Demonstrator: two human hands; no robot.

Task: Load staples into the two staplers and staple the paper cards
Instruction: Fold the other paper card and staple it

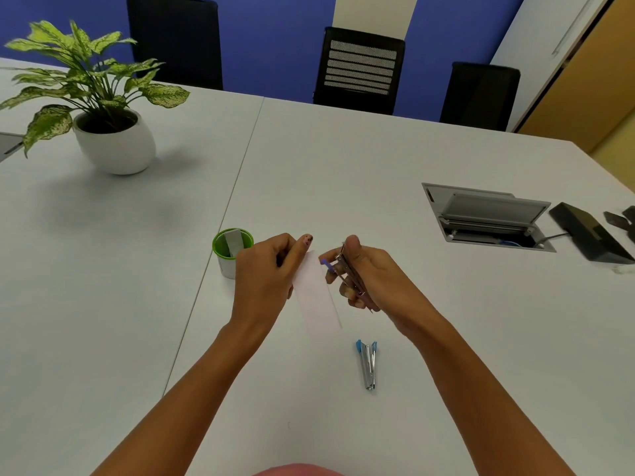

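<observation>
Paper card [318,297]: a long pale strip, held up over the middle of the grey bench [343,159], slanting from its far end at my thumb down toward me.

Far to my left a potted plant [113,139] stands in a round white pot. Nearer the middle, a small cup [231,252] with a green rim holds a grey piece I cannot make out. It stands just behind my left hand [268,280]. That hand has its fingers curled and pinches the card's upper left edge, thumb lying along the top.

To the right of the card, my right hand [371,276] is wrapped around a metal stapler [347,273], thumb pressed on its far end. The stapler's purple tip is at the card's upper right edge. I cannot tell whether the card sits between its jaws.

Below that, a second stapler [367,364] with blue ends lies flat on the bench between my forearms, just right of the card's near end and apart from it.

Farther right, a cable hatch [488,218] set into the bench has its lid up, and a black box [591,235] lies beside it at the edge.
</observation>
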